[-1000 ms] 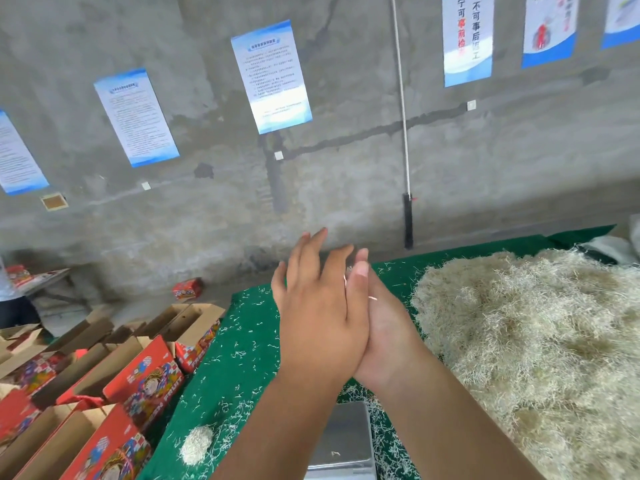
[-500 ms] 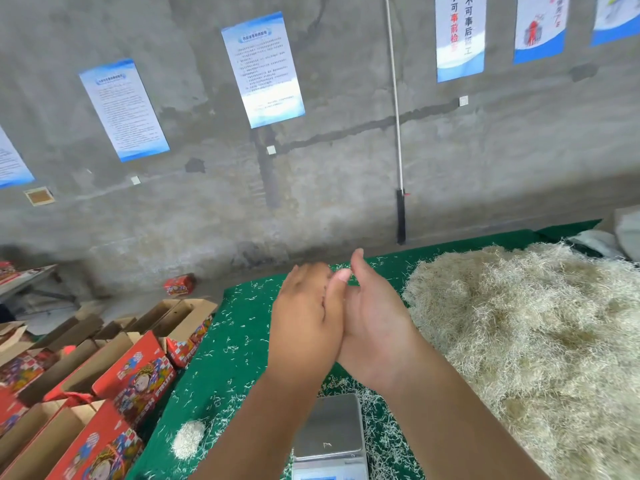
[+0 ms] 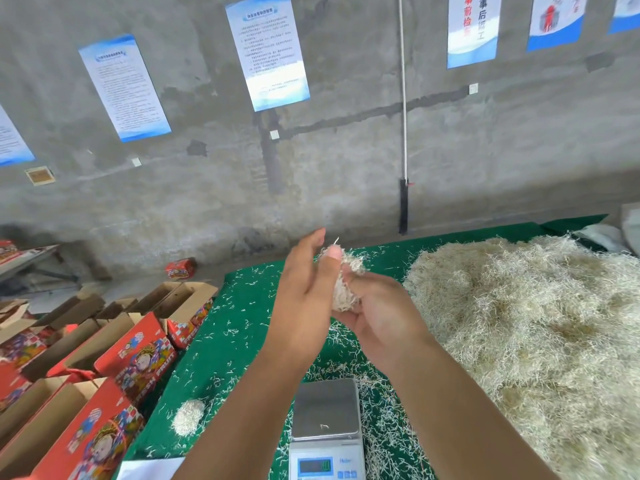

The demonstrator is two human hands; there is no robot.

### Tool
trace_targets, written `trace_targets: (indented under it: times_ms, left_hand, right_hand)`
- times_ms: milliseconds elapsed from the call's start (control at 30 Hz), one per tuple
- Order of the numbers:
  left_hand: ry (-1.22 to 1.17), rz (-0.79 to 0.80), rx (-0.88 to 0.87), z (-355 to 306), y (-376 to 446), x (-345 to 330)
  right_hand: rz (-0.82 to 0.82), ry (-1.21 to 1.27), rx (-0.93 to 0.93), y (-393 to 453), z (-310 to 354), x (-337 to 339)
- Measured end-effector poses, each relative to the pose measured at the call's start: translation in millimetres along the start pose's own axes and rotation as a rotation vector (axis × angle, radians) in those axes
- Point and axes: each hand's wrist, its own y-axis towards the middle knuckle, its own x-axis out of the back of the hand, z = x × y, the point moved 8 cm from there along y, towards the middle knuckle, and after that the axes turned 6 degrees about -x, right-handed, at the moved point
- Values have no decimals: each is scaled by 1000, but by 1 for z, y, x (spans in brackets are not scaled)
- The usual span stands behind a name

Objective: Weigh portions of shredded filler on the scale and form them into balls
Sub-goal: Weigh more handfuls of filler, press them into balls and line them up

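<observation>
Above the silver digital scale (image 3: 325, 408), I am seeing the left hand (image 3: 304, 299) and right hand (image 3: 377, 317) cupping a pale shredded-filler wad (image 3: 343, 285) between them, half-formed. One finished pale filler ball (image 3: 188, 417) is sitting on the green-covered bench (image 3: 235, 327); the big straw-coloured filler heap (image 3: 526, 334) is waiting, so most looks left.

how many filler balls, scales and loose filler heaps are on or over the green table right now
filler balls: 2, one finished ball on the green cloth, one wad pressed between the left hand and right hand
scales: 1
loose filler heaps: 1
total: 4
</observation>
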Motion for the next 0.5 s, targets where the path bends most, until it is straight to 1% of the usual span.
trace_targets:
  times_ms: [100,133,167,233,300,367,433,500]
  left_hand:
    - [197,157,-171,-2,-10,-6]
    - [258,190,-216,-1,-12,-7]
    - [295,189,-235,1,-13,-6]
    - [294,91,-199,8,-11,4]
    - [247,5,-125,16,-10,15]
    - [232,-32,-95,26,-7,22]
    - [236,-5,-95,31,-5,22]
    - [225,84,-85,38,-5,13]
  right_hand:
    - [-10,-20,8,3,8,10]
    - [5,-37,1,3,8,10]
    - [24,-61,-12,4,7,11]
    - [74,-104,-40,5,4,9]
    - [108,-122,-47,5,4,9]
    - [69,-188,-27,8,5,15]
    - [30,-286,37,12,8,21]
    - [19,-403,97,15,6,23]
